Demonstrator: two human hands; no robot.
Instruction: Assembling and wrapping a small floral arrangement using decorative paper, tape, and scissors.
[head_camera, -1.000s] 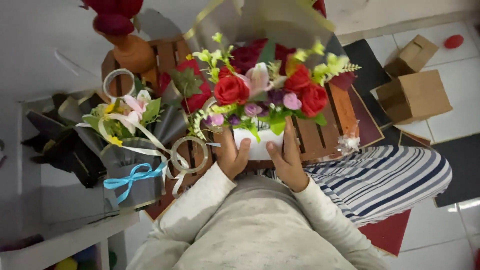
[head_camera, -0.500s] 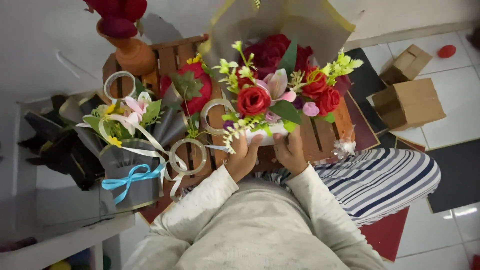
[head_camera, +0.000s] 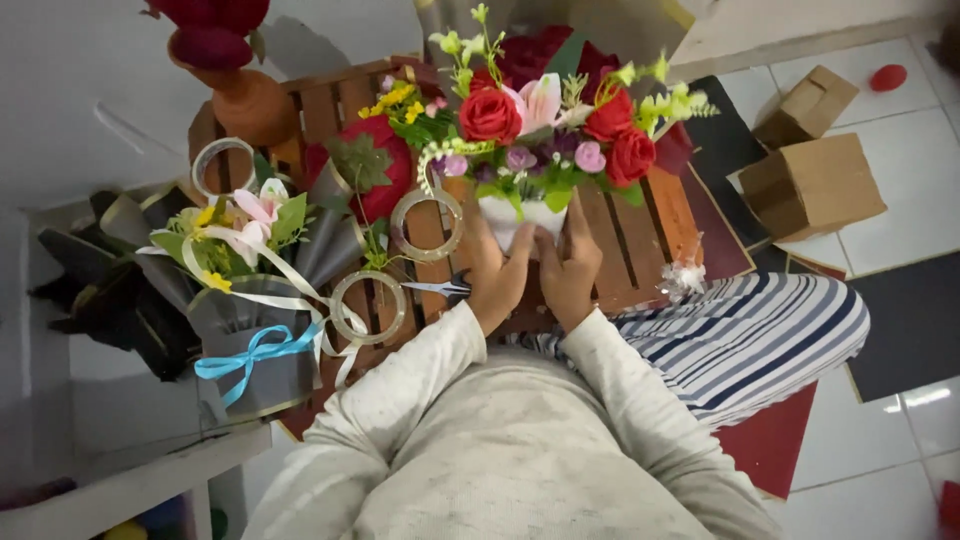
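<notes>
Above the slatted brown wooden worktop (head_camera: 620, 250), a bouquet of red roses, pink blooms and green sprigs in a white wrap (head_camera: 545, 130) stands upright, its base clasped between the left hand (head_camera: 495, 275) and right hand (head_camera: 570, 270), both closed around it so the flowers face up. Just left lie clear tape rolls (head_camera: 425, 225) and a grey-wrapped bouquet with a blue ribbon (head_camera: 250, 310); brown cardboard boxes (head_camera: 810, 185) sit apart on the floor.

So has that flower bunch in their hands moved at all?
Yes. The flower bunch has tilted upright and shifted further onto the wooden pallet table, away from the person.
</notes>
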